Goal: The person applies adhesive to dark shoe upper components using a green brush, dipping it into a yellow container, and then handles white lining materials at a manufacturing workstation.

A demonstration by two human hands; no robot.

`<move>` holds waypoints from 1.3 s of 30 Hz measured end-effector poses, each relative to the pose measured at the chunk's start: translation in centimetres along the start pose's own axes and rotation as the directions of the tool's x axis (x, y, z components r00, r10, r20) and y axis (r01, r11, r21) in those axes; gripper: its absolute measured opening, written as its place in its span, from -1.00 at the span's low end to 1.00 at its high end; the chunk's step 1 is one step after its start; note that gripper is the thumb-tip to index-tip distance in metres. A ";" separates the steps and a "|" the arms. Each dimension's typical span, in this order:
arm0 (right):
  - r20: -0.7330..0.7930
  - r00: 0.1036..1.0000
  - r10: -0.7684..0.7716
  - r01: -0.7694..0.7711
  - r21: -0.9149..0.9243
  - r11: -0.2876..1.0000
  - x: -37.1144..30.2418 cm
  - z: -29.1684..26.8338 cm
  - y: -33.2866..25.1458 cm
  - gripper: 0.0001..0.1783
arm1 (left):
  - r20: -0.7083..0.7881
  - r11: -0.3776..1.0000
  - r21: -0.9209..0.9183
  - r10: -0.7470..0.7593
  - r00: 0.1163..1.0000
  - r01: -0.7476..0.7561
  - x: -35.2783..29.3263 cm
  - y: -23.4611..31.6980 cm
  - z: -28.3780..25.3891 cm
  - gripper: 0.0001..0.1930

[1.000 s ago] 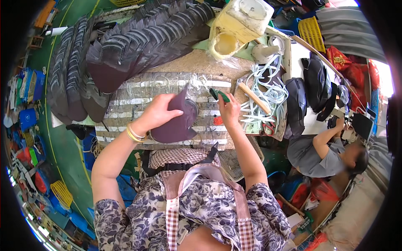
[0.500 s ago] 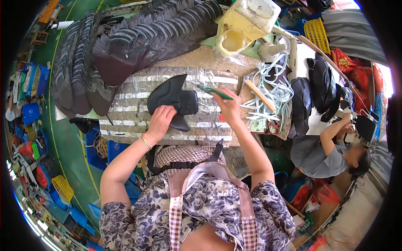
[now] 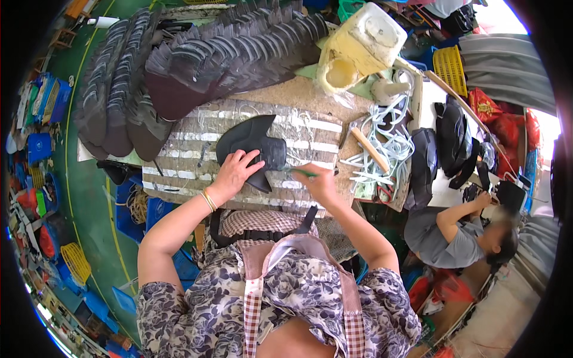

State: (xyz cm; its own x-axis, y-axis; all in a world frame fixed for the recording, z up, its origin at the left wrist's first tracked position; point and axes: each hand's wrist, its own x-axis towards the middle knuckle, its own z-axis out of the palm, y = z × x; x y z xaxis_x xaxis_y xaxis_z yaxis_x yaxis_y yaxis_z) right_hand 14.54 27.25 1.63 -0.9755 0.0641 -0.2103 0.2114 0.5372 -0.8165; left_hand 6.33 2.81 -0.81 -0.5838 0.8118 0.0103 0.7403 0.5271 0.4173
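A black shaped piece [image 3: 245, 138], like a shoe upper with pointed wings, lies on the striped board [image 3: 185, 156]. My left hand [image 3: 234, 175] rests on its near left part, fingers spread and pressing it down. My right hand [image 3: 320, 184] is closed around a slim green-handled tool [image 3: 301, 172]. The tool's tip is blurred and points left, at the near right edge of the black piece; whether it touches cannot be told.
Overlapping dark pieces [image 3: 221, 65] are stacked at the back left. Behind right stands a cut yellowed plastic container [image 3: 358, 48]. Pale strips [image 3: 391, 140] and a wooden-handled hammer [image 3: 371, 149] lie at the right. A person in grey [image 3: 450, 238] works farther right.
My right hand has moved nearer and slightly left, bringing the tool from beyond the piece to its right edge. The left hand's fingers have spread wider on the piece.
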 end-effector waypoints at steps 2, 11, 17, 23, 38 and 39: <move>-0.343 0.939 -0.024 0.039 0.037 0.999 2.6 -3.1 0.3 -0.83 | -0.028 0.988 -0.152 -0.022 0.999 0.017 0.5 -0.5 -1.1 -0.49; -0.590 0.807 -0.003 0.044 0.055 0.998 12.3 -12.3 -1.6 -0.82 | -0.040 0.398 -0.884 -0.590 0.806 0.247 1.0 -11.2 -16.9 -0.72; -0.582 0.812 -0.029 0.005 -0.042 0.999 15.7 -11.7 1.1 -0.73 | -0.252 0.587 -0.590 -0.786 0.565 0.554 0.4 -18.5 -14.8 -0.40; -0.566 0.817 -0.109 0.021 -0.160 0.987 17.1 -11.7 0.6 -0.74 | -0.428 0.638 -0.769 -0.535 0.729 0.017 5.7 -8.7 -18.7 -0.45; -0.906 0.403 -0.132 -0.261 -0.252 0.932 11.5 -15.6 2.7 -0.63 | -0.576 -0.783 -0.579 0.195 0.794 -0.227 9.8 18.4 -22.7 -0.52; -0.905 0.400 -0.146 -0.283 -0.273 0.920 11.3 -16.6 3.4 -0.55 | -0.572 -0.788 -0.572 0.186 0.799 -0.226 9.8 18.7 -22.7 -0.52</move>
State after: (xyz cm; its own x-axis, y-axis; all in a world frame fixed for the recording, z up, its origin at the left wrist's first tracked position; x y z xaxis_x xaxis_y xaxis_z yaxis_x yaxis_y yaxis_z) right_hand 3.20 43.73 5.37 -0.4755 0.7085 0.5214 0.4536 0.7053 -0.5448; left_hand 6.92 14.91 27.72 -0.5190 0.6028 0.6060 -0.6423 -0.7428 0.1889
